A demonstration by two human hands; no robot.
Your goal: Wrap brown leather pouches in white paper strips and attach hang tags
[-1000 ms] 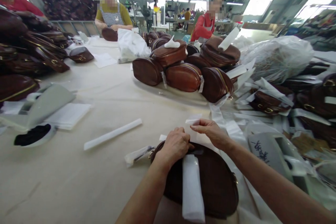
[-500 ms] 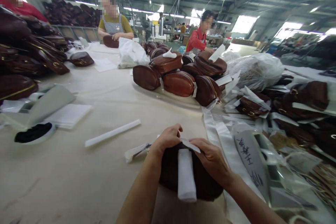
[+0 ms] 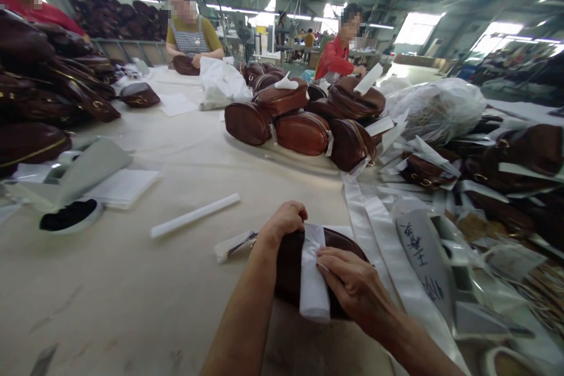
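A dark brown leather pouch (image 3: 288, 267) lies on the table in front of me. A white foam strip (image 3: 312, 282) is wrapped over its middle. My left hand (image 3: 285, 220) is curled over the pouch's far top edge, gripping it. My right hand (image 3: 352, 285) rests on the near right side with fingers pressed on the white strip. A wrapped zipper pull (image 3: 233, 245) sticks out to the pouch's left.
A loose white foam strip (image 3: 196, 215) lies to the left. A pile of brown pouches (image 3: 304, 120) sits mid-table, more bags (image 3: 48, 94) at the left and right. White tape dispensers (image 3: 429, 258) and strips lie at right. Two people work across the table.
My right hand has brought the strip's end down over the pouch and now presses it on the near side. The left hand stays on the top edge.
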